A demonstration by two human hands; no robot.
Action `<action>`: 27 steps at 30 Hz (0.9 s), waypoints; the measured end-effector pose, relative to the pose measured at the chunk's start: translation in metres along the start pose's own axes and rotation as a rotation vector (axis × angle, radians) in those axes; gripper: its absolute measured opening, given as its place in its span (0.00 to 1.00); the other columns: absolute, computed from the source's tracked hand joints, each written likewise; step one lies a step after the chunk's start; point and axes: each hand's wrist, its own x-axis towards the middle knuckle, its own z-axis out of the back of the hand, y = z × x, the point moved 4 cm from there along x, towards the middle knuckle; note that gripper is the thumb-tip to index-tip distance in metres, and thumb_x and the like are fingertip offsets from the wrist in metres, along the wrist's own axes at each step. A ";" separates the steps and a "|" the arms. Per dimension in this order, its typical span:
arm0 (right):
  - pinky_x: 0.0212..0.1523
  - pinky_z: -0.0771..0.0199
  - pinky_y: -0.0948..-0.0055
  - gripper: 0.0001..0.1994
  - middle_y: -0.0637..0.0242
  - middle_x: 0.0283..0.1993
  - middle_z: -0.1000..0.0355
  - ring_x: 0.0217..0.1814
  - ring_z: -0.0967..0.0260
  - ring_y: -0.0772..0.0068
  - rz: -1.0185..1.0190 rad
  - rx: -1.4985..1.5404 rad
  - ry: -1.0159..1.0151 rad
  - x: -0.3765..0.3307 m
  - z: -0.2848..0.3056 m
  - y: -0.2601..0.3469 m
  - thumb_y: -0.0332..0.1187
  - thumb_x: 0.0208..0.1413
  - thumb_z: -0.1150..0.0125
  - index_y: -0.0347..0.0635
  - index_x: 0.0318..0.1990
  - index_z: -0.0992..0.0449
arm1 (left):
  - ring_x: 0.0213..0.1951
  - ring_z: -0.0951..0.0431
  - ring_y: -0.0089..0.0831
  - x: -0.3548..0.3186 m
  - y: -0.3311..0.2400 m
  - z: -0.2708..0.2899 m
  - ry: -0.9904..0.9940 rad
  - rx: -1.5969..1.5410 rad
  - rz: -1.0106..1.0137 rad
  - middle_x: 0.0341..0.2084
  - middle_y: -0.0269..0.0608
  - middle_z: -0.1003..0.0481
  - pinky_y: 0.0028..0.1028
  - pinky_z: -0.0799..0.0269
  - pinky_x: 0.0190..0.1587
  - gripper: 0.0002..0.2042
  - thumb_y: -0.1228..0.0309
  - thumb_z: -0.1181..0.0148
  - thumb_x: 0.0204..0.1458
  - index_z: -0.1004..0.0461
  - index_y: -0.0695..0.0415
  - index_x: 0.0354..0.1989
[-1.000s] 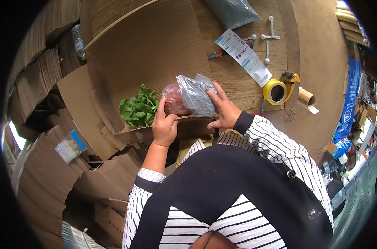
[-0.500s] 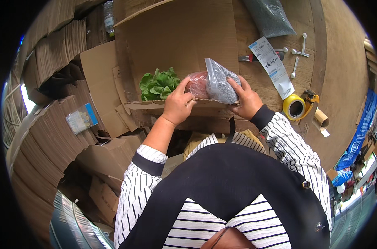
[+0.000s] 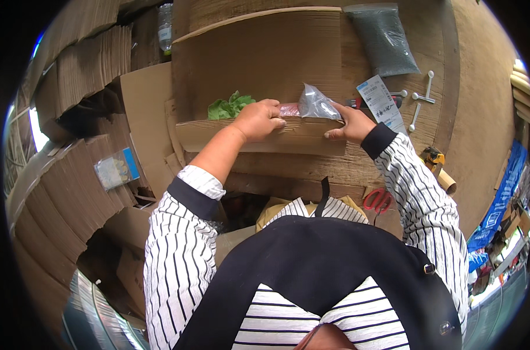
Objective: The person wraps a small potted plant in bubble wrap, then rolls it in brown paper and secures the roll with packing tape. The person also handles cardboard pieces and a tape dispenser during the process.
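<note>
An open cardboard box (image 3: 247, 139) lies ahead of me, its front wall bent up. A leafy green plant (image 3: 227, 107) is inside at the left, beside a plastic-wrapped reddish thing (image 3: 289, 109), mostly hidden by the front wall. A clear plastic bag (image 3: 318, 105) sticks up at the right; its lower part is hidden. My left hand (image 3: 259, 121) is closed over the front wall's top edge, thumb outside. My right hand (image 3: 352, 123) grips the same wall near its right end, fingers behind it beside the bag and thumb in front.
A sealed bag of grey granules (image 3: 383, 41), white plastic connectors (image 3: 422, 97) and a printed label (image 3: 383, 104) lie on the wooden table to the right. Red-handled scissors (image 3: 377, 200) are near the front edge. Flattened cardboard stacks (image 3: 60, 192) stand at the left.
The box's front wall now stands higher, hiding more of the plant and wrapped thing. Both hands have gone from the wrapped contents to the wall's edge. The scissors have come into view.
</note>
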 end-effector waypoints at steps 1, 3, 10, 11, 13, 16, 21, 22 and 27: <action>0.58 0.33 0.63 0.45 0.43 0.55 0.29 0.58 0.31 0.47 -0.013 0.038 0.010 0.005 0.002 -0.003 0.49 0.40 0.26 0.42 0.66 0.40 | 0.50 0.25 0.44 0.005 0.000 0.004 0.001 -0.028 0.002 0.52 0.46 0.27 0.34 0.30 0.53 0.12 0.60 0.39 0.50 0.18 0.54 0.35; 0.51 0.26 0.64 0.42 0.50 0.53 0.27 0.52 0.27 0.55 -0.005 0.112 0.044 0.012 0.008 -0.001 0.47 0.44 0.27 0.41 0.66 0.39 | 0.52 0.26 0.43 0.017 -0.006 0.015 0.128 -0.087 0.086 0.55 0.47 0.28 0.32 0.32 0.54 0.12 0.62 0.40 0.52 0.19 0.57 0.37; 0.33 0.19 0.65 0.36 0.59 0.47 0.25 0.44 0.25 0.63 -0.357 0.451 0.253 0.033 0.025 -0.012 0.46 0.47 0.28 0.43 0.62 0.34 | 0.45 0.22 0.33 0.057 0.012 0.021 0.307 -0.217 0.242 0.44 0.43 0.21 0.27 0.30 0.52 0.14 0.65 0.42 0.55 0.21 0.61 0.44; 0.33 0.19 0.65 0.35 0.58 0.49 0.26 0.44 0.25 0.62 -0.374 0.439 0.261 0.036 0.027 -0.014 0.46 0.47 0.29 0.44 0.62 0.34 | 0.44 0.22 0.32 0.061 0.014 0.022 0.324 -0.233 0.262 0.43 0.43 0.20 0.28 0.30 0.51 0.14 0.65 0.42 0.56 0.21 0.60 0.45; 0.32 0.19 0.66 0.38 0.57 0.50 0.27 0.46 0.25 0.62 -0.391 0.492 0.243 0.036 0.030 -0.010 0.50 0.47 0.30 0.43 0.63 0.36 | 0.43 0.22 0.31 0.067 0.014 0.028 0.349 -0.248 0.278 0.41 0.43 0.20 0.29 0.29 0.50 0.16 0.64 0.43 0.56 0.22 0.59 0.49; 0.38 0.19 0.63 0.42 0.54 0.53 0.28 0.49 0.26 0.58 -0.454 0.456 0.246 0.037 0.037 0.004 0.56 0.47 0.32 0.42 0.66 0.40 | 0.41 0.22 0.35 0.076 0.024 0.030 0.367 -0.295 0.303 0.38 0.43 0.20 0.33 0.30 0.48 0.15 0.59 0.41 0.54 0.19 0.56 0.42; 0.61 0.35 0.60 0.51 0.45 0.61 0.35 0.60 0.35 0.42 -0.234 -0.050 -0.002 0.064 0.031 -0.040 0.66 0.45 0.37 0.42 0.70 0.49 | 0.41 0.22 0.31 0.089 0.028 0.030 0.411 -0.261 0.309 0.39 0.41 0.19 0.30 0.29 0.48 0.15 0.62 0.42 0.56 0.20 0.58 0.45; 0.62 0.35 0.59 0.50 0.45 0.62 0.37 0.62 0.36 0.43 -0.148 -0.138 -0.079 0.061 0.034 -0.026 0.65 0.46 0.38 0.43 0.70 0.49 | 0.41 0.22 0.29 0.089 0.030 0.029 0.426 -0.261 0.322 0.39 0.41 0.19 0.28 0.28 0.48 0.15 0.64 0.42 0.56 0.21 0.59 0.47; 0.64 0.38 0.58 0.36 0.50 0.68 0.43 0.65 0.41 0.43 0.033 -0.413 -0.091 0.054 0.042 0.013 0.53 0.56 0.41 0.51 0.69 0.44 | 0.41 0.22 0.30 0.091 0.026 0.034 0.423 -0.236 0.310 0.40 0.41 0.19 0.28 0.28 0.48 0.15 0.64 0.42 0.56 0.20 0.58 0.46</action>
